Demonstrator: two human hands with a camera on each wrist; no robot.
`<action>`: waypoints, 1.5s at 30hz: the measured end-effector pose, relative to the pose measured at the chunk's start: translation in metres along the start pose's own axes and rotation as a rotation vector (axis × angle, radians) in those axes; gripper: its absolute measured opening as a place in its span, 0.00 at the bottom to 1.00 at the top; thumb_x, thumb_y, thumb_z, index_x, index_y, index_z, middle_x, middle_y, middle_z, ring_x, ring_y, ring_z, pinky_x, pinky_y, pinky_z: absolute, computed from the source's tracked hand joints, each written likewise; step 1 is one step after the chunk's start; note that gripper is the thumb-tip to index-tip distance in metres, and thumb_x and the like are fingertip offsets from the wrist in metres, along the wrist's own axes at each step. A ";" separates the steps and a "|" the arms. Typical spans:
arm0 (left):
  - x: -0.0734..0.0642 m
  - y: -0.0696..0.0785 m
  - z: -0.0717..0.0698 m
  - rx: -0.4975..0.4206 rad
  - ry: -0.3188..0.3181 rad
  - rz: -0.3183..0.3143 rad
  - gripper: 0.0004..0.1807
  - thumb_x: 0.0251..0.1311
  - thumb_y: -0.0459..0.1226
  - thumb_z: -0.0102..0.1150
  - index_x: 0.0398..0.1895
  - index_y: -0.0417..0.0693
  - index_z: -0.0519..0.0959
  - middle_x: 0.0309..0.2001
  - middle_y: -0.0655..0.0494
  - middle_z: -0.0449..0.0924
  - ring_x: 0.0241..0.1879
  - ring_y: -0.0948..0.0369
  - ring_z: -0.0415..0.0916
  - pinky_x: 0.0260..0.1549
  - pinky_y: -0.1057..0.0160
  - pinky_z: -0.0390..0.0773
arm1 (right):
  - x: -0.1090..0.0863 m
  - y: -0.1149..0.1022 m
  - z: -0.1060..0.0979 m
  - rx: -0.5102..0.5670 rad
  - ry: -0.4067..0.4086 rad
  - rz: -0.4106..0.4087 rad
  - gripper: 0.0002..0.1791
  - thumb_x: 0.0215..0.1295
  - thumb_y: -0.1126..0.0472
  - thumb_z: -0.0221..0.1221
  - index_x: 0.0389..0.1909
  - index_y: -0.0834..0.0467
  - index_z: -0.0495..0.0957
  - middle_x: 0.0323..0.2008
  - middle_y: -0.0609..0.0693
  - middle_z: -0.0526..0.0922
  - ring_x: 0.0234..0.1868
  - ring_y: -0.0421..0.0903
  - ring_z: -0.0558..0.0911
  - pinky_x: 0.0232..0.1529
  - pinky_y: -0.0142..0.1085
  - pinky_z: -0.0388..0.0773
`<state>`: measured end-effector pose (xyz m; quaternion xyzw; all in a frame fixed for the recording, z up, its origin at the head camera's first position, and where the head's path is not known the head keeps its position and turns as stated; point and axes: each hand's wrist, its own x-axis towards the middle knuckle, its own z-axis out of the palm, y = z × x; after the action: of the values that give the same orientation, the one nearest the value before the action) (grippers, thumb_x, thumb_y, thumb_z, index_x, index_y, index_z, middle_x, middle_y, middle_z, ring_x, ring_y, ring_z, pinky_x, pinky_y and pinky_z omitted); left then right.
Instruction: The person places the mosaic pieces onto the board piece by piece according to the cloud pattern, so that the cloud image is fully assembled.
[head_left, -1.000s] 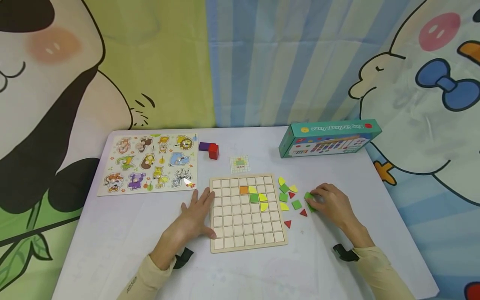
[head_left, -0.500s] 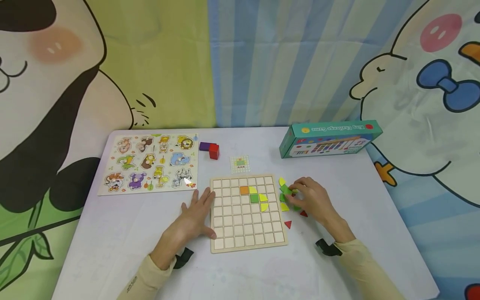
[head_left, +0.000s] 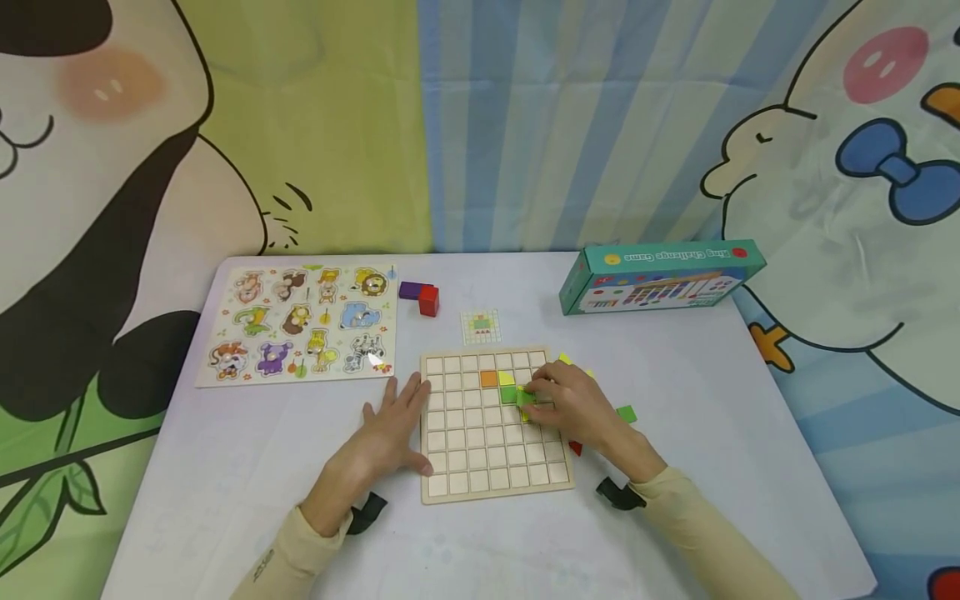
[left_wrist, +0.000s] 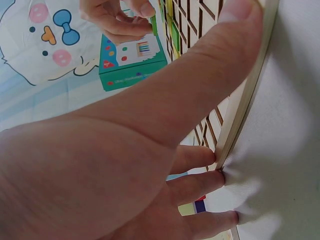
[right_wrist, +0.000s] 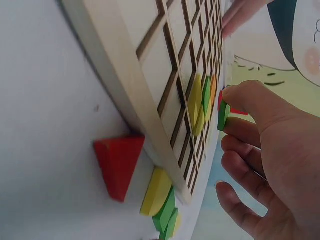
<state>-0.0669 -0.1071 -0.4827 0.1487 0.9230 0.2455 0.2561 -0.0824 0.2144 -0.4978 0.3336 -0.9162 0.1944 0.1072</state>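
Observation:
A wooden grid board (head_left: 480, 475) lies on the table, with an orange square (head_left: 489, 379), a green square (head_left: 508, 395) and yellow pieces (right_wrist: 195, 105) set in its cells. My left hand (head_left: 382, 437) rests at the board's left edge, fingers spread, the thumb touching the frame in the left wrist view. Between thumb and fingertip, my right hand (head_left: 581, 408) pinches a green square tile (right_wrist: 223, 116) above the board, just right of the placed green one. The held tile overlaps the yellow pieces in the head view.
Right of the board lie a red triangle (right_wrist: 119, 165), a yellow piece (right_wrist: 156, 191) and green tiles (head_left: 627, 413), partly hidden by my right hand. Behind it are a pattern card (head_left: 480, 327), a red block (head_left: 428, 301), a purple block (head_left: 411, 290), an animal puzzle (head_left: 300, 329) and a green box (head_left: 660, 279).
My right hand has moved left from the loose pieces beside the board to over the grid, bringing a green tile with it. My left hand has stayed at the board's edge.

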 end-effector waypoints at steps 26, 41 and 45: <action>0.001 -0.001 -0.001 -0.005 -0.009 -0.005 0.71 0.33 0.41 0.86 0.81 0.41 0.50 0.83 0.42 0.40 0.80 0.34 0.30 0.64 0.18 0.41 | 0.000 -0.019 0.014 -0.013 -0.090 -0.050 0.14 0.57 0.54 0.74 0.42 0.57 0.90 0.40 0.48 0.85 0.44 0.44 0.80 0.46 0.39 0.79; 0.001 0.000 -0.001 0.003 -0.013 -0.006 0.71 0.33 0.42 0.86 0.81 0.41 0.50 0.83 0.42 0.40 0.80 0.35 0.29 0.65 0.18 0.41 | -0.001 -0.019 0.015 0.009 -0.091 -0.046 0.15 0.57 0.54 0.74 0.43 0.56 0.90 0.40 0.48 0.85 0.43 0.44 0.80 0.46 0.39 0.78; 0.001 0.000 -0.002 0.007 -0.016 -0.008 0.71 0.33 0.42 0.86 0.81 0.41 0.49 0.83 0.42 0.39 0.80 0.35 0.29 0.65 0.18 0.41 | -0.001 -0.018 0.016 0.013 -0.080 -0.056 0.15 0.56 0.54 0.74 0.42 0.56 0.90 0.39 0.48 0.85 0.43 0.44 0.80 0.46 0.40 0.78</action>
<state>-0.0690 -0.1072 -0.4821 0.1480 0.9225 0.2399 0.2638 -0.0710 0.1954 -0.5069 0.3671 -0.9088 0.1838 0.0737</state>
